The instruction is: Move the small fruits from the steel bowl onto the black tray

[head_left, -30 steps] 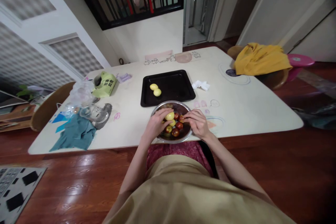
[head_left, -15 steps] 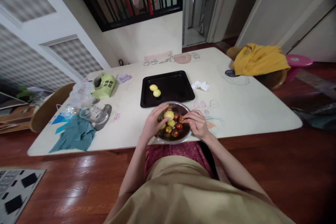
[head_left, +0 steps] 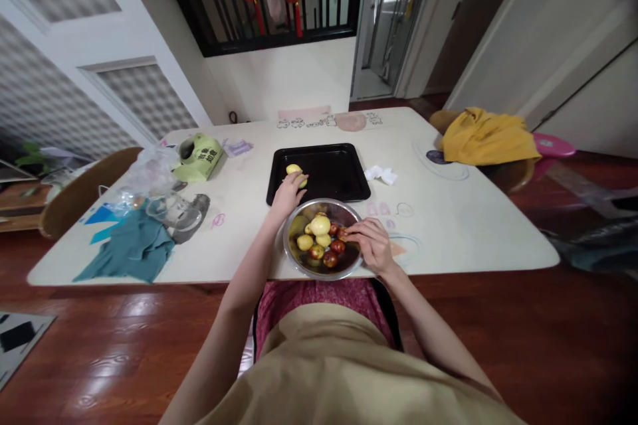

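My left hand (head_left: 290, 195) reaches over the near left part of a black baking tray (head_left: 333, 172). Its fingers are curled over a round yellow fruit (head_left: 303, 182), which they partly hide. Another yellow fruit (head_left: 293, 169) lies just beyond it on the tray. In front of me stands a steel bowl (head_left: 294, 259) holding several yellow fruits (head_left: 320, 224) and several dark red, jujube-like fruits (head_left: 330, 258). At the bowl's right rim is my right hand (head_left: 373, 242), its fingertips pinched on a red fruit (head_left: 342, 233) inside the bowl.
Crumpled white tissue (head_left: 381, 175) lies right of the tray. On the table's left are a green tissue pack (head_left: 202, 156), clear plastic bags (head_left: 154, 169), a clear container (head_left: 174, 211) and a teal cloth (head_left: 132, 246). Yellow cloth (head_left: 488, 136) drapes a chair at right.
My left hand has moved from the bowl forward onto the tray, over the nearer yellow fruit. My right hand stays at the bowl's right side. The camera view has shifted slightly.
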The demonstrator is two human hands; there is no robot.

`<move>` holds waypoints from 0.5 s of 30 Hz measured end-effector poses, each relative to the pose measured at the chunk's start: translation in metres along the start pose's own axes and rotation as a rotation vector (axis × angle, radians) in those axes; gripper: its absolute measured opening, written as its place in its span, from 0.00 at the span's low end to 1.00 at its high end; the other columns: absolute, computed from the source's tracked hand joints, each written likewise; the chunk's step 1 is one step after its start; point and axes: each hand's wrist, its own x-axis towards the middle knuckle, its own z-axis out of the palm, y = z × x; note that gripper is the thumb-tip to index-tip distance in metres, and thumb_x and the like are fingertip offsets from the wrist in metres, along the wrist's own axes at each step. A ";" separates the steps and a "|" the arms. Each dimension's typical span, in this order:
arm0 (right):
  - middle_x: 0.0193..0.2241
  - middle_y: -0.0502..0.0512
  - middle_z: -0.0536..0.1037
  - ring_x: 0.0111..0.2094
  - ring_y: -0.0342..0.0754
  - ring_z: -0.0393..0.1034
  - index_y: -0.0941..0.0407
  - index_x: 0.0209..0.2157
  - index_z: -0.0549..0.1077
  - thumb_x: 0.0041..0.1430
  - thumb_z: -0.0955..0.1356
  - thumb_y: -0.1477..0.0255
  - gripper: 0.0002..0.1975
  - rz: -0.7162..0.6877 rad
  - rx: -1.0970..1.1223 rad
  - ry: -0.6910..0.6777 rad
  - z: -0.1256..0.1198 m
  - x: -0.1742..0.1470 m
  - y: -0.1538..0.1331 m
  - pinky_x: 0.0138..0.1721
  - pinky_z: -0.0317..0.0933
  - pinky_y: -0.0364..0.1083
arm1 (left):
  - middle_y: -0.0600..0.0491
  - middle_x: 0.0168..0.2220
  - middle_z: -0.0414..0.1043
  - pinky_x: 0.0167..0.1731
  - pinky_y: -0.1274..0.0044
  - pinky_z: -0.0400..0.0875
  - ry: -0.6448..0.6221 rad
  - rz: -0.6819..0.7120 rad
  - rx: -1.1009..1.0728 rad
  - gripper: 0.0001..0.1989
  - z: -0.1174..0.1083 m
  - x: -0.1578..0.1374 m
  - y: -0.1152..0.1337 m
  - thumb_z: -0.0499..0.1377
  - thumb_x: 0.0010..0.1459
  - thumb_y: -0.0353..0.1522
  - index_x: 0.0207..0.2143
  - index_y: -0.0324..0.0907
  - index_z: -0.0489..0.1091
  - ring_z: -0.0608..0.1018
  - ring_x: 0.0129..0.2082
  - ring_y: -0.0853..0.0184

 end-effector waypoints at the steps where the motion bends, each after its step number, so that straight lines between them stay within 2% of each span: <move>1: 0.37 0.56 0.85 0.38 0.51 0.78 0.53 0.37 0.82 0.74 0.59 0.72 0.21 0.006 0.004 0.002 0.000 0.000 0.000 0.47 0.65 0.56 | 0.42 0.66 0.68 0.68 0.56 0.68 -0.020 -0.005 0.008 0.20 0.002 0.001 -0.001 0.62 0.65 0.26 0.59 0.43 0.74 0.71 0.67 0.51; 4: 0.36 0.55 0.85 0.38 0.51 0.78 0.53 0.37 0.82 0.74 0.59 0.73 0.21 0.013 0.016 0.002 -0.001 -0.001 0.000 0.47 0.65 0.56 | 0.43 0.65 0.68 0.68 0.57 0.69 -0.030 -0.006 0.034 0.19 0.005 0.000 0.001 0.61 0.66 0.26 0.58 0.43 0.75 0.71 0.66 0.52; 10: 0.38 0.55 0.85 0.39 0.51 0.78 0.52 0.38 0.84 0.75 0.58 0.71 0.23 0.029 0.004 -0.036 -0.003 -0.001 0.000 0.48 0.65 0.57 | 0.42 0.58 0.68 0.58 0.60 0.77 0.015 -0.061 0.147 0.22 0.002 -0.001 0.009 0.64 0.63 0.25 0.59 0.44 0.74 0.71 0.61 0.50; 15: 0.37 0.56 0.85 0.39 0.52 0.77 0.52 0.39 0.84 0.75 0.58 0.72 0.23 0.001 0.012 -0.011 -0.003 0.000 -0.001 0.47 0.65 0.57 | 0.43 0.59 0.65 0.57 0.57 0.76 0.018 -0.144 0.107 0.21 0.006 0.001 0.005 0.64 0.62 0.25 0.57 0.46 0.74 0.70 0.60 0.49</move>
